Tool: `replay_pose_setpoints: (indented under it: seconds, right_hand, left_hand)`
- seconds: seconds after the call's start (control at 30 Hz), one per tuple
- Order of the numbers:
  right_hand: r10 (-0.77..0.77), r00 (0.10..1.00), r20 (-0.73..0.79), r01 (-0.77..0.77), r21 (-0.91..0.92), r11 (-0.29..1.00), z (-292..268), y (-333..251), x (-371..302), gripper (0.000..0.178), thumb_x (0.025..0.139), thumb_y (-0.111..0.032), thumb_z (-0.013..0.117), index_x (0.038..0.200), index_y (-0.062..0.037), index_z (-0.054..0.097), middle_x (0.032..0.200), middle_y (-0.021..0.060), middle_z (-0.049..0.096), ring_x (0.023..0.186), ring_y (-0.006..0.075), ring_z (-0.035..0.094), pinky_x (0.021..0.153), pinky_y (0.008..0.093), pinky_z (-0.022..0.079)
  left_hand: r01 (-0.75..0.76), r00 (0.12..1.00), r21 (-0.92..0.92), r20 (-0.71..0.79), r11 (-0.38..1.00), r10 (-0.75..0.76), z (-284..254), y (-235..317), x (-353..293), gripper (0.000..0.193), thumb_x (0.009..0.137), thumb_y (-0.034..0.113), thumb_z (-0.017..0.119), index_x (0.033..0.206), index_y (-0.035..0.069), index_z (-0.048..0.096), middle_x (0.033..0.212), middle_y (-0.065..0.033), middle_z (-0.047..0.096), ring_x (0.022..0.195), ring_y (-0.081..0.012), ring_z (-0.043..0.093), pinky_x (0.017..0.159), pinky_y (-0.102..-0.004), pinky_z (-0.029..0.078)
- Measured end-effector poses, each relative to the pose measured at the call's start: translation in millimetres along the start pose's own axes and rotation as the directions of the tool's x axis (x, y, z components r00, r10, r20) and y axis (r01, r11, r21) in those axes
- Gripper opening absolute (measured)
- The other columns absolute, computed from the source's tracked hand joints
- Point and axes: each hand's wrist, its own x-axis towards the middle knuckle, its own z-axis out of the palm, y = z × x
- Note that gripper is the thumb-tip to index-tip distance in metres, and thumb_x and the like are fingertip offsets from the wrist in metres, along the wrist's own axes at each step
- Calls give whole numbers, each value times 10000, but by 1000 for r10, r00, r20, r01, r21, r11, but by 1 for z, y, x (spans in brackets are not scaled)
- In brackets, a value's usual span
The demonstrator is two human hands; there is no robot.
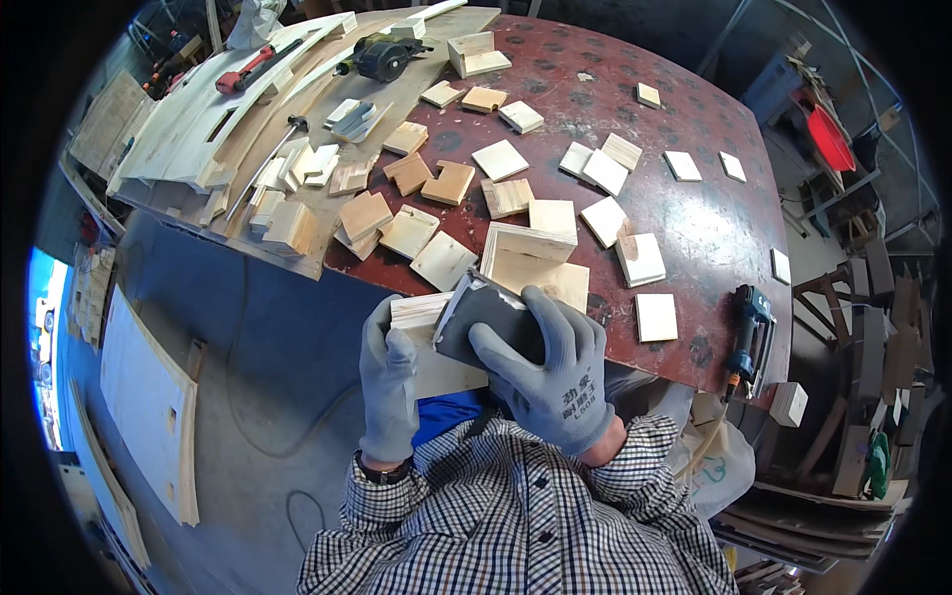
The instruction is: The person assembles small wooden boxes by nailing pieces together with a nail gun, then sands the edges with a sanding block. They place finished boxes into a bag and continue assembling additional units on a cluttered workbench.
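Observation:
In a grey work glove, my left hand (385, 382) grips a small L-shaped joined piece of pale plywood (420, 313) by its left side, just off the table's near edge. My right hand (550, 369), gloved the same way, is closed round a dark grey sanding block (488, 323) with a pale, worn edge. The block lies against the right part of the plywood piece and covers some of it. Directly beyond my hands, another L-shaped plywood piece (535, 268) rests on the dark red table (684, 238).
Several loose wooden squares and notched blocks (448, 182) are scattered over the table. A teal nail gun (749, 337) lies by its right edge. On the pale boards at left are a red power tool (246, 73), a circular saw (385, 58) and a hammer (296, 123).

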Motion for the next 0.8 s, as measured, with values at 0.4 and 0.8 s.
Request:
replay_pose_setpoints:
  seconds: [0.4,0.8]
  right_hand:
    - [-12,997,73,17,-65,998,-2,-8,3,601,884,-269,763,1452,-415,631,1497,177,495,1300,348,529,1032,521,417]
    - [-66,987,144,71,-32,997,-4,-21,30,635,901,-310,752,1501,-426,580,1503,180,485,1302,347,528,1028,524,421]
  left_hand:
    - [151,985,-167,112,974,-133,-13,-18,1,788,1086,600,513,1589,6,382,1488,-166,564,1347,-252,615,1111,-391,555]
    - [31,996,77,80,997,-37,-11,-13,0,1020,1000,770,523,1618,-21,346,1503,-182,567,1339,-257,612,1108,-372,528]
